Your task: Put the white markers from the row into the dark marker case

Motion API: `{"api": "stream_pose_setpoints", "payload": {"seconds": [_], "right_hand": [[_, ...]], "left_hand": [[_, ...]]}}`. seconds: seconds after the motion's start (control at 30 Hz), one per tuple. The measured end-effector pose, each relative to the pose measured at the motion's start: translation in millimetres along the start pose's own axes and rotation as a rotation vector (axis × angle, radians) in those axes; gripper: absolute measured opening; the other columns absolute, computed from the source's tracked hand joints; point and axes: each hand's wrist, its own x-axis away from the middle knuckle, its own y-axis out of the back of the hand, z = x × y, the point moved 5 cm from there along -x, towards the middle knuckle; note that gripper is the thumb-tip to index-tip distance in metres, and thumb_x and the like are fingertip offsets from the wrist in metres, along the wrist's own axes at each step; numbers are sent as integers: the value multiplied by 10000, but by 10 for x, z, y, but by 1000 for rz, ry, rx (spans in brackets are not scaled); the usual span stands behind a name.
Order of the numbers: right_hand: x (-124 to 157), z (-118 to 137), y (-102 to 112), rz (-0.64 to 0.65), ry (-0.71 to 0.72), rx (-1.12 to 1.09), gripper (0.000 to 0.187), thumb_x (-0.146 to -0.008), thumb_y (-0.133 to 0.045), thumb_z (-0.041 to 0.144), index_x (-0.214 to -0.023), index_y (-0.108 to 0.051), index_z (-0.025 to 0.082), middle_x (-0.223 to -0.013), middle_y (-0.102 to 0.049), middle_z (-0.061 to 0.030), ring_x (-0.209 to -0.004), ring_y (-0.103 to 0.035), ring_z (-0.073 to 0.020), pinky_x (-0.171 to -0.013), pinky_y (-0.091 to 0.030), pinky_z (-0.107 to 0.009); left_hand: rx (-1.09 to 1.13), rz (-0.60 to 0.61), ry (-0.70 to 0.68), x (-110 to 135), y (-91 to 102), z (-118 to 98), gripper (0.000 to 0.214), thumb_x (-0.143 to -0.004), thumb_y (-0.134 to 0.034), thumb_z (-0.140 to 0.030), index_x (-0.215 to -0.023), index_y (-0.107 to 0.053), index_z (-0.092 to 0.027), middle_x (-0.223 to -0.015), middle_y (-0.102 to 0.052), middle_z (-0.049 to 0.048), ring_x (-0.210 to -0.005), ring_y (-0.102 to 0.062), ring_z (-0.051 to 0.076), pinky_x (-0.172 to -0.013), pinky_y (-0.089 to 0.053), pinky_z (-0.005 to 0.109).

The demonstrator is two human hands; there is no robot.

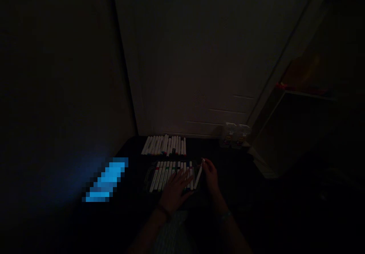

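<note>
My left hand (177, 187) lies flat with fingers spread over a row of white markers (161, 176) set side by side on a dark tray or case (147, 178). Some of those markers have coloured bands, and my fingers hide part of the row. At the row's right end, my right hand (210, 172) pinches the upper end of one white marker (198, 178), which leans at a slant. Behind this row lies a second group of white markers (155, 145), several with coloured tips facing me.
Two clear plastic containers (235, 136) with labels stand at the back right of the dark table (208, 147), near the wall. A pixelated bright blue patch (107, 181) glows at the left. To the right is a shelf edge (308, 94). The room is very dim.
</note>
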Motion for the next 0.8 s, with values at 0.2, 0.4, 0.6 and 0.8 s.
{"api": "stream_pose_setpoints", "payload": {"seconds": [0.2, 0.4, 0.6, 0.8], "right_hand": [[28, -14, -79, 97, 8, 13, 384, -736, -625, 407, -1062, -600, 205, -951, -665, -43, -856, -613, -190, -753, -477, -298], [24, -71, -106, 112, 0, 68, 412, -736, -620, 417, -1089, -594, 205, -924, -666, -38, -841, -615, -187, -739, -485, -299], [85, 57, -133, 135, 60, 99, 545, -765, -604, 383, -1266, -458, 225, -884, -657, -20, -826, -610, -164, -765, -475, -288], [97, 91, -155, 159, 73, 92, 516, -780, -590, 366, -1264, -464, 239, -924, -652, -22, -859, -604, -167, -793, -470, -302]], "left_hand": [[-25, 0, 4, 10, -6, -1, 535, -842, -446, -484, -1340, -322, -329, -1429, -319, -2, -1300, -294, 235, -1023, -293, 448], [-14, -52, 11, 32, 0, -30, 508, -844, -458, -463, -1322, -359, -323, -1405, -365, 2, -1289, -318, 227, -1023, -305, 439], [26, -65, 28, 46, 7, -45, 465, -832, -487, -447, -1273, -434, -310, -1359, -434, 3, -1267, -353, 226, -1006, -348, 446], [26, -75, 52, 68, 10, -50, 463, -838, -482, -440, -1283, -418, -328, -1342, -453, -7, -1252, -371, 226, -1005, -353, 447]]}}
